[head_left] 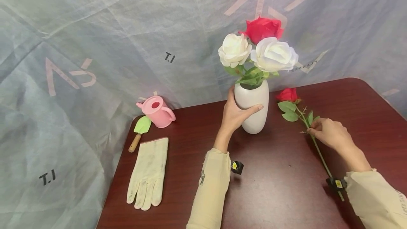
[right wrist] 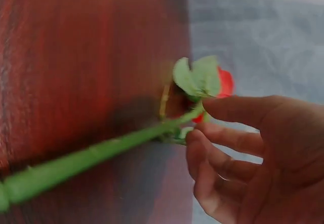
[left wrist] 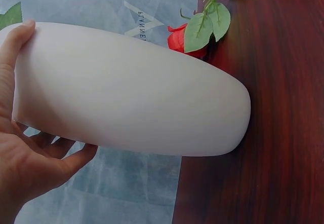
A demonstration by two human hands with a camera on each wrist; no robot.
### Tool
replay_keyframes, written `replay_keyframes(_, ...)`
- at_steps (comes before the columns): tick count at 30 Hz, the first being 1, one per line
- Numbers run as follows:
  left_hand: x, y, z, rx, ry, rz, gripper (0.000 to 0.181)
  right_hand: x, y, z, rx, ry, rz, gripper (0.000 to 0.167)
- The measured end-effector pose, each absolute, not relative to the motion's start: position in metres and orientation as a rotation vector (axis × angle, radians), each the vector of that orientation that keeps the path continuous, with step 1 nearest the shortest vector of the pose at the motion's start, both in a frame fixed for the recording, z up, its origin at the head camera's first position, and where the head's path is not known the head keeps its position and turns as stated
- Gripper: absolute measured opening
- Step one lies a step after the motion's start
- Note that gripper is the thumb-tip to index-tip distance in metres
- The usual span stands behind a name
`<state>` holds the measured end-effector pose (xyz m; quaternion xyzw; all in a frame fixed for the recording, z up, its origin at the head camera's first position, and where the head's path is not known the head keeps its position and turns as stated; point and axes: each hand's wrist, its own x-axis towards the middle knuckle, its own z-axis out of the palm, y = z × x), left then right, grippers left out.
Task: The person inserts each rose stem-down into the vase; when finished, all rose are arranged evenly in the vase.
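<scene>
My left hand (head_left: 234, 113) grips the upper part of a white vase (head_left: 258, 101), thumb across its front and fingers round its far side. The vase stands upright and holds two white roses (head_left: 234, 50) and a red rose (head_left: 263, 29). To its right, another red rose (head_left: 287, 95) lies on the table with its long green stem toward me. Its stem (right wrist: 96, 154) passes between the thumb and fingers of my right hand (head_left: 332, 133), which pinches it just below the leaves. In the left wrist view, the vase (left wrist: 136, 92) hides part of the fingers.
At the left of the dark red table (head_left: 270, 186) stand a pink watering can (head_left: 155, 110) and, beside it, a small green trowel (head_left: 142, 126) with a wooden handle. A cream work glove (head_left: 149, 172) lies in front of them. A grey sheet (head_left: 105, 45) hangs behind the table.
</scene>
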<state>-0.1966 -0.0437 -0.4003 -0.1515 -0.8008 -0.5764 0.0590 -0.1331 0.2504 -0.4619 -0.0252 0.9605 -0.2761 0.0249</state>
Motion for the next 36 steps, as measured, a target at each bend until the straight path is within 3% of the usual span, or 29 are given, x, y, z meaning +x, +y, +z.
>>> replay_keyframes(9,-0.195,-0.047,-0.402,-0.432,-2.43,-1.755,0.094,-0.143,0.244,-0.476,-0.037,3.005,-0.904,0.018)
replay_keyframes(15,-0.195,-0.047,-0.401,-0.434,-2.431,-1.747,0.094,-0.136,0.253,-0.469,-0.046,2.912,-1.184,0.03)
replay_keyframes(20,-0.196,-0.046,-0.4,-0.451,-2.432,-1.746,0.095,-0.125,0.26,-0.458,0.002,2.589,-1.741,0.026)
replay_keyframes(23,-0.196,-0.045,-0.401,-0.455,-2.432,-1.75,0.095,-0.12,0.261,-0.453,-0.053,2.205,-2.259,0.014)
replay_keyframes(27,-0.197,-0.044,-0.401,-0.462,-2.433,-1.752,0.094,-0.115,0.254,-0.444,-0.195,1.712,-2.753,0.013)
replay_keyframes(32,-0.196,-0.045,-0.4,-0.472,-2.424,-1.762,0.094,-0.107,0.24,-0.42,-0.304,1.558,-3.047,0.009)
replay_keyframes(36,-0.194,-0.046,-0.398,-0.464,-2.42,-1.76,0.094,-0.104,0.237,-0.401,-0.436,1.182,-3.243,0.017)
